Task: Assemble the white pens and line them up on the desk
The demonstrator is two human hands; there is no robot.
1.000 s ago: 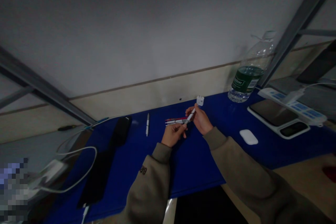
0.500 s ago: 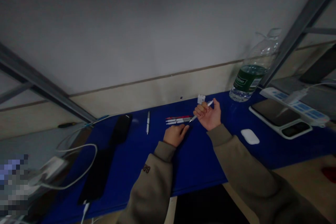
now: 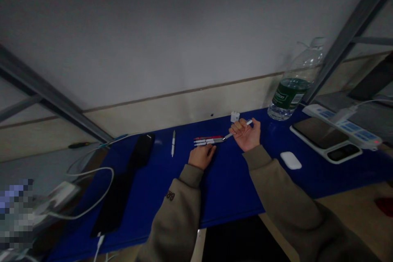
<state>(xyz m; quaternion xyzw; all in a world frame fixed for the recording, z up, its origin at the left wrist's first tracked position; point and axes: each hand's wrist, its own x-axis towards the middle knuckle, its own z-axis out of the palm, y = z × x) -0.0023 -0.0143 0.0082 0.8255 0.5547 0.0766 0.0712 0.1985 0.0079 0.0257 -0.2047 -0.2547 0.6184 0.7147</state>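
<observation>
The right hand (image 3: 245, 136) is grasping a white pen (image 3: 249, 123) in curled fingers, its tip nearly reaching a row of pens (image 3: 208, 141) lying on the blue mat (image 3: 233, 184). The left hand (image 3: 202, 156) is resting just beside them, fingers released.

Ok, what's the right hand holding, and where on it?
A white pen, pinched around its middle by the fingers of the right hand, both ends sticking out.

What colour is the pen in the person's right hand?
The pen in the right hand is mostly white, best seen in the head view.
</observation>
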